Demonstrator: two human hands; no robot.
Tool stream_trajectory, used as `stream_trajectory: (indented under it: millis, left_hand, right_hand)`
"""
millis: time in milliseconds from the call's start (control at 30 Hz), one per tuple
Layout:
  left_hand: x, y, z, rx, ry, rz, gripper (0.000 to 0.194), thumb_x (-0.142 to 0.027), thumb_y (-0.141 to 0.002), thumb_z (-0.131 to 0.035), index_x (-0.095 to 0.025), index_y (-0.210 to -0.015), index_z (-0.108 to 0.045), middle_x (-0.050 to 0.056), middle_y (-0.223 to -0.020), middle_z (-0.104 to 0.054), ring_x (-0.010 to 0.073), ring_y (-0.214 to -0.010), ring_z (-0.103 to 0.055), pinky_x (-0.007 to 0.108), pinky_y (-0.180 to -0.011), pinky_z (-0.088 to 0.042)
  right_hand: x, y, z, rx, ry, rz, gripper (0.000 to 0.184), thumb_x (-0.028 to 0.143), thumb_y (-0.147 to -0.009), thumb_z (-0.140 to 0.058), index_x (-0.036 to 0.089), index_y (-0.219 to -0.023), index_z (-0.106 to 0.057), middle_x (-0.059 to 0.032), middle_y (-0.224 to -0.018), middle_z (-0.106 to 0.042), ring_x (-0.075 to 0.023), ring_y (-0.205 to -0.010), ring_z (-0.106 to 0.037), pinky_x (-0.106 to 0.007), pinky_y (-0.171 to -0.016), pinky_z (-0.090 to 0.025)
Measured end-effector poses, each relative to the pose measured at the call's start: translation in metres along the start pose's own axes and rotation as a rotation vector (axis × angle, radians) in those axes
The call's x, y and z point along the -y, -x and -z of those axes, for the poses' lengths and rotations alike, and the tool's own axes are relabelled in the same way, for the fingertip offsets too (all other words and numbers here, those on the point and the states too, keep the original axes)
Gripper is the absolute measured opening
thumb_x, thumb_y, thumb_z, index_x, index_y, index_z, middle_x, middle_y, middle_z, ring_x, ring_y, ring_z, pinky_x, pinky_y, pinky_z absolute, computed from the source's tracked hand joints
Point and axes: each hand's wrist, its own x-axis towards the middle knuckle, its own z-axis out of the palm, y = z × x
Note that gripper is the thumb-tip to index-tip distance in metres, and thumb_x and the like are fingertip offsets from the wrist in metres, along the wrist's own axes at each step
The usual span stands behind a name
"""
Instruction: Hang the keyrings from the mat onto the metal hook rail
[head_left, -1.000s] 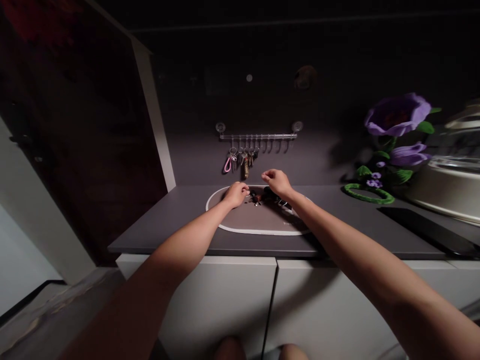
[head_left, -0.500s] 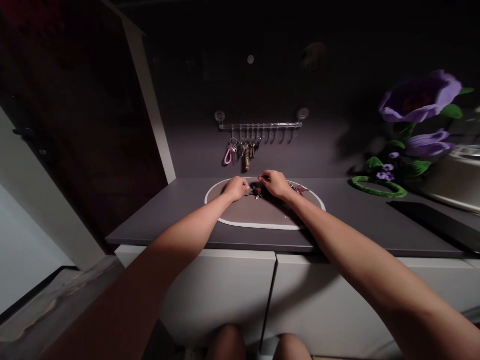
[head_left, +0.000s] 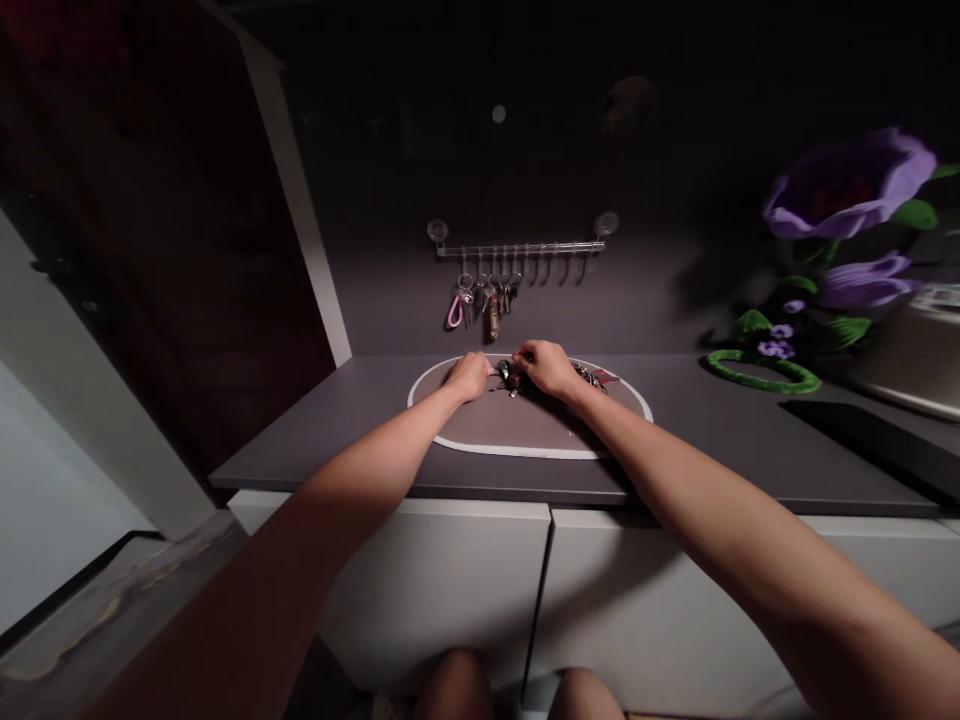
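Over an oval brown mat with a white rim [head_left: 510, 430], my left hand [head_left: 469, 377] is closed, its fingertips pinched at the edge of a small bunch of keys with a reddish-brown tag [head_left: 514, 381]. Whatever it grips is too small to name. My right hand [head_left: 548, 368] is just right of that bunch, fingers curled together, what they hold hidden. Beside my right wrist lies a second heap of keys with a red piece [head_left: 598, 377], partly covered by the arm.
On the back wall a clear hook rail [head_left: 521, 249] carries several key rings [head_left: 492, 300], one with a pink loop [head_left: 455, 311]; its right hooks are bare. Purple artificial flowers [head_left: 847, 195] with a green ring base, a dark flat slab [head_left: 862, 445] and a metallic pot [head_left: 915, 350] stand right.
Both hands stay almost in place over the mat. A dark greenish piece now shows between them by my left fingertips. The view has shifted slightly.
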Motion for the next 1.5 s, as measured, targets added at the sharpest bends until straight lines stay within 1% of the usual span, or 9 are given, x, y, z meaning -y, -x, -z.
stream_trajectory:
  millis: [167, 333, 633, 733, 900, 1033, 1167, 1300, 1500]
  left_hand:
    - [-0.001, 0.001, 0.001, -0.018, 0.013, 0.027, 0.016, -0.016, -0.078, -0.045, -0.013, -0.079, -0.060, 0.008, -0.080, -0.064, 0.0154, -0.073, -0.055, 0.024, -0.068, -0.041]
    - [0.002, 0.001, 0.004, -0.076, 0.044, 0.014, 0.014, -0.010, -0.076, -0.044, -0.013, -0.080, -0.057, 0.006, -0.079, -0.063, 0.0132, -0.070, -0.053, 0.023, -0.067, -0.040]
    - [-0.001, 0.000, 0.016, -0.317, 0.190, -0.065, 0.013, -0.012, -0.079, -0.041, -0.016, -0.074, -0.052, 0.001, -0.066, -0.056, 0.0114, -0.063, -0.049, 0.023, -0.064, -0.037]
    - [-0.003, 0.001, 0.020, -0.379, 0.221, -0.106, 0.012, -0.012, -0.079, -0.041, -0.017, -0.072, -0.050, 0.000, -0.066, -0.055, 0.0111, -0.063, -0.048, 0.023, -0.063, -0.037]
    - [-0.005, 0.001, 0.024, -0.465, 0.201, -0.193, 0.011, -0.014, -0.081, -0.041, -0.016, -0.078, -0.051, 0.002, -0.074, -0.058, 0.0118, -0.069, -0.050, 0.023, -0.068, -0.037]
    - [-0.009, 0.002, 0.025, -0.476, 0.147, -0.265, 0.011, -0.017, -0.083, -0.041, -0.016, -0.083, -0.052, 0.004, -0.081, -0.059, 0.0134, -0.075, -0.052, 0.024, -0.071, -0.038]
    - [-0.013, 0.003, 0.026, -0.472, 0.107, -0.316, 0.013, -0.017, -0.084, -0.040, -0.015, -0.085, -0.053, 0.006, -0.085, -0.061, 0.0147, -0.080, -0.054, 0.025, -0.073, -0.039]
    - [-0.015, 0.004, 0.026, -0.471, 0.069, -0.358, 0.014, -0.018, -0.085, -0.039, -0.015, -0.087, -0.053, 0.007, -0.087, -0.061, 0.0156, -0.082, -0.055, 0.026, -0.074, -0.040]
    - [-0.016, 0.006, 0.026, -0.481, 0.039, -0.396, 0.016, -0.018, -0.085, -0.038, -0.015, -0.089, -0.053, 0.007, -0.088, -0.062, 0.0161, -0.084, -0.055, 0.027, -0.075, -0.041]
  right_hand:
    - [0.001, 0.000, 0.000, 0.007, 0.005, -0.018, 0.020, 0.024, -0.080, -0.051, 0.016, -0.088, -0.067, -0.0091, -0.091, -0.068, -0.0171, -0.082, -0.060, -0.022, -0.070, -0.038]
    - [0.003, 0.001, 0.002, 0.015, 0.003, -0.005, 0.020, 0.023, -0.080, -0.051, 0.016, -0.088, -0.067, -0.0098, -0.091, -0.067, -0.0180, -0.083, -0.060, -0.023, -0.071, -0.038]
    - [0.007, 0.004, 0.005, 0.003, -0.014, 0.026, 0.021, 0.024, -0.081, -0.049, 0.016, -0.087, -0.066, -0.0088, -0.088, -0.068, -0.0167, -0.080, -0.060, -0.023, -0.071, -0.039]
    - [0.008, 0.005, 0.006, -0.041, -0.088, 0.046, 0.020, 0.023, -0.080, -0.049, 0.016, -0.089, -0.065, -0.0081, -0.090, -0.067, -0.0169, -0.082, -0.060, -0.025, -0.073, -0.041]
    - [0.010, 0.005, 0.007, -0.192, -0.221, 0.133, 0.020, 0.021, -0.079, -0.050, 0.016, -0.094, -0.062, -0.0072, -0.094, -0.066, -0.0164, -0.085, -0.058, -0.028, -0.078, -0.042]
    - [0.012, 0.005, 0.008, -0.262, -0.254, 0.196, 0.019, 0.026, -0.079, -0.051, 0.016, -0.091, -0.062, -0.0071, -0.088, -0.064, -0.0162, -0.082, -0.057, -0.029, -0.077, -0.042]
    - [0.012, 0.005, 0.006, -0.288, -0.252, 0.228, 0.020, 0.029, -0.076, -0.055, 0.016, -0.090, -0.061, -0.0071, -0.085, -0.061, -0.0162, -0.078, -0.055, -0.029, -0.075, -0.042]
    - [0.009, 0.004, 0.002, -0.286, -0.244, 0.217, 0.018, 0.027, -0.073, -0.057, 0.016, -0.087, -0.060, -0.0064, -0.085, -0.059, -0.0154, -0.074, -0.054, -0.029, -0.073, -0.041]
    - [0.008, 0.003, 0.001, -0.303, -0.208, 0.182, 0.013, 0.025, -0.074, -0.053, 0.017, -0.082, -0.059, -0.0055, -0.080, -0.059, -0.0158, -0.075, -0.053, -0.028, -0.072, -0.040]
